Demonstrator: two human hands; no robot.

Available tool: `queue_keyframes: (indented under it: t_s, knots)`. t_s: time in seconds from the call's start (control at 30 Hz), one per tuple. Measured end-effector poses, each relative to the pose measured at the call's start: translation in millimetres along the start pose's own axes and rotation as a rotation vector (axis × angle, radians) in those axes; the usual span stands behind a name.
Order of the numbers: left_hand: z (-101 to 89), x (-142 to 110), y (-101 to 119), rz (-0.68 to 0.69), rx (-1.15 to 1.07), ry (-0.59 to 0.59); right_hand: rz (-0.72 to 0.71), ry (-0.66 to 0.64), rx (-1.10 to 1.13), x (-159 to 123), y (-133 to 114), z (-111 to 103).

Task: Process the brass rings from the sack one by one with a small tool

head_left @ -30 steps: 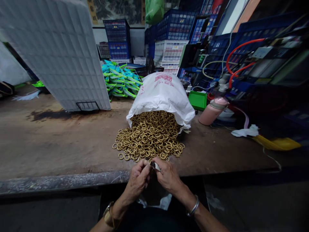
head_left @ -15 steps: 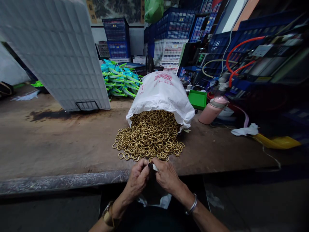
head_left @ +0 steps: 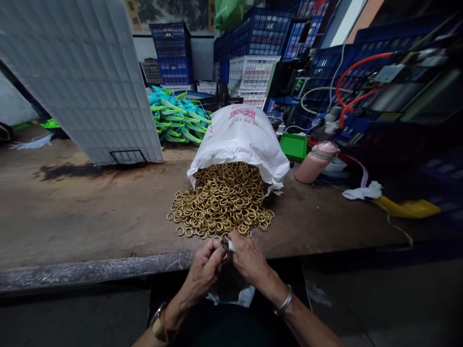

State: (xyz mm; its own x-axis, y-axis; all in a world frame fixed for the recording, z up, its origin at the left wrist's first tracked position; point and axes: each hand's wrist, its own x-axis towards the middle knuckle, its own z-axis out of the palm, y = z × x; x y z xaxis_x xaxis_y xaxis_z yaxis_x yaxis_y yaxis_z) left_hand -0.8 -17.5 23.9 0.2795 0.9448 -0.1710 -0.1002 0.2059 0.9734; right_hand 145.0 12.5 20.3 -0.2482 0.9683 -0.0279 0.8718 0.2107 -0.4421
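Note:
A heap of gold-coloured rings (head_left: 226, 202) spills from the mouth of a white woven sack (head_left: 242, 137) lying on the table. At the heap's near edge, my left hand (head_left: 207, 264) and my right hand (head_left: 250, 258) meet over the table's front edge, fingertips almost touching. Both are closed in a pinch. Something small and dark shows between the fingertips, with a hint of gold beside it; its kind is unclear. A white piece (head_left: 231, 246) sits at my right fingers, either held or wrapped round one.
The brown table (head_left: 108, 217) has a tall grey-white ribbed panel (head_left: 119, 106) standing at left. Behind are bright blue-green pieces (head_left: 179, 118) and stacked crates (head_left: 253, 72). To the right stand a green tray (head_left: 293, 146), a pink bottle (head_left: 314, 163) and red hoses (head_left: 340, 91).
My fingertips have shifted slightly, and a bit of gold now shows between them. The whole view has moved a little. The sack and heap lie as before.

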Motion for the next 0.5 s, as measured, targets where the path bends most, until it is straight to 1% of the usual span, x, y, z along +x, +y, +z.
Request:
queue_keyframes:
  t_s: [0.07,0.1,0.17,0.27,0.33,0.4,0.5]
  knots:
    - [0.5,-6.6,2.6,-0.039,-0.056,-0.05,0.102,0.017,-0.017,2.1,13.4,-3.7]
    - [-0.3,-9.0,2.9,-0.063,-0.105,-0.073,0.148,0.056,-0.027,2.1,20.8,-5.7]
    - [-4.5,-10.6,1.6,-0.109,-0.249,-0.079,0.143,0.109,-0.006,-0.4,33.5,-8.1]
    - [-14.1,-6.1,-3.2,-0.133,-0.446,0.018,0.085,0.141,0.066,-9.0,40.7,-3.6]
    - [-19.6,-2.2,-6.2,-0.159,-0.505,0.088,0.064,0.15,0.091,-15.0,38.3,4.6]
    - [-22.8,0.0,-7.9,-0.204,-0.543,0.124,0.07,0.184,0.073,-19.2,34.5,13.7]
    - [-24.7,0.3,-8.2,-0.281,-0.623,0.155,0.127,0.273,-0.006,-22.5,32.6,21.9]
